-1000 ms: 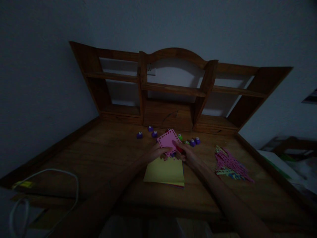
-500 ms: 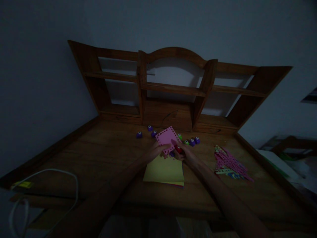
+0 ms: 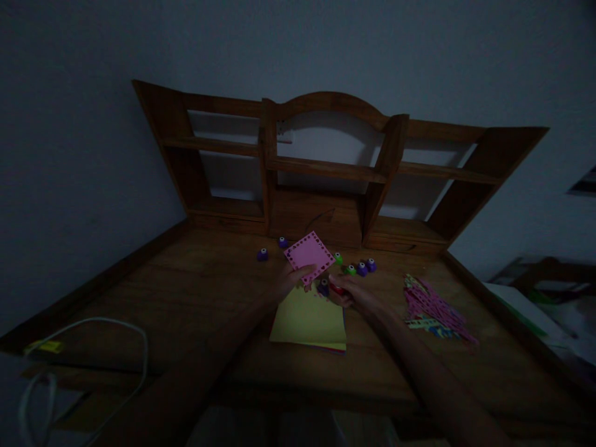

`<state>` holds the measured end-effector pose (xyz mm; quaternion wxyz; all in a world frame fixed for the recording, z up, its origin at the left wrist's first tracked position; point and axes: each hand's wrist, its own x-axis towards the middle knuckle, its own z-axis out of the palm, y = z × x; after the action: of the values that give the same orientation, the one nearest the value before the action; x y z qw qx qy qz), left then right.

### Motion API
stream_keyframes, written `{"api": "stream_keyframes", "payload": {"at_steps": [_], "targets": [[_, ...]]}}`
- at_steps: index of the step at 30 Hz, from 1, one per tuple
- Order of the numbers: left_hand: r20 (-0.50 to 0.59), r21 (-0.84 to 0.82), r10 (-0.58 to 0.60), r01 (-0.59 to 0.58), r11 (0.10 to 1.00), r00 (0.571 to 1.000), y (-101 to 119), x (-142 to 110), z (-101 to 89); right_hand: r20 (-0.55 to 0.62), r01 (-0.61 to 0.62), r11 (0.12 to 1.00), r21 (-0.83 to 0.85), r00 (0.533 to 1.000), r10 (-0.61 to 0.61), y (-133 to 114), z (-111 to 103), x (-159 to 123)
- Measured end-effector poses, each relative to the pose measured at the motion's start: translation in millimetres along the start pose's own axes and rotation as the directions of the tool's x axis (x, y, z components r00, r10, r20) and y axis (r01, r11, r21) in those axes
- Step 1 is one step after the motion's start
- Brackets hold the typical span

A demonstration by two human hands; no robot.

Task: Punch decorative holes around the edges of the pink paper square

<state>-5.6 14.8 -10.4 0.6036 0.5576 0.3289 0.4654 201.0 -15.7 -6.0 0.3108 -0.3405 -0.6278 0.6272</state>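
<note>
My left hand (image 3: 293, 279) is closed on the lower left edge of a square pink paper (image 3: 308, 253), its thumb lying on top. Small dark-looking shapes are punched along the paper's borders. Just to the right, my right hand (image 3: 347, 292) is wrapped round a red craft punch (image 3: 336, 287), which looks apart from the paper. Below both hands lies a stack of yellow paper (image 3: 308, 320), with other colours showing at its lower edge. A purple punch (image 3: 323, 287) and small pink bits are at the stack's upper end, partly hidden by my hands.
Behind the paper stand more purple punches (image 3: 262, 254) and green punches (image 3: 351, 269). A pile of punched paper strips (image 3: 435, 307) lies to the right. The wooden shelf unit (image 3: 321, 164) closes off the desk's back. A white cable (image 3: 116, 321) loops at the left.
The pink paper has turned and shifted slightly left, away from the red punch. My right hand with the punch has dropped back a little, and more of the purple punch shows.
</note>
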Motion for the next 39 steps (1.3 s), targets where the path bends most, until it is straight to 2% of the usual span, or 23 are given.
{"api": "stream_keyframes", "payload": {"at_steps": [7, 13, 16, 22, 29, 31, 39], "targets": [[-0.044, -0.002, -0.013, 0.013, 1.000, 0.999, 11.8, -5.2, 5.6, -0.043, -0.020, 0.999, 0.046, 0.999, 0.022, -6.3, 2.1, -2.6], [-0.087, -0.023, 0.004, -0.006, 1.000, 0.996, 21.9, -7.3, 9.7, -0.058, 0.061, 0.998, -0.001, 0.996, -0.061, -7.9, 4.5, 0.5], [-0.088, -0.018, 0.001, -0.003, 1.000, 0.996, 21.7, -7.4, 9.1, -0.128, 0.084, 0.996, 0.040, 0.989, -0.078, -3.3, 2.8, 5.3], [-0.089, -0.001, 0.014, -0.014, 1.000, 0.996, 17.0, -6.9, 6.4, -0.340, 0.201, 0.971, 0.126, 0.929, -0.148, 4.3, -1.2, 12.1], [-0.086, 0.040, 0.025, -0.021, 0.999, 0.996, 14.7, -4.6, 4.8, -0.536, 0.282, 0.938, 0.200, 0.833, -0.136, 5.1, -5.8, 14.6], [-0.097, 0.035, 0.020, -0.017, 0.999, 0.995, 16.3, -4.9, 5.2, -0.560, 0.291, 0.937, 0.194, 0.817, -0.138, 4.4, -6.4, 14.7], [-0.123, -0.029, -0.012, 0.009, 1.000, 0.992, 28.6, -9.9, 7.8, -0.544, 0.294, 0.945, 0.144, 0.821, -0.173, -1.5, -3.2, 12.2]]}}
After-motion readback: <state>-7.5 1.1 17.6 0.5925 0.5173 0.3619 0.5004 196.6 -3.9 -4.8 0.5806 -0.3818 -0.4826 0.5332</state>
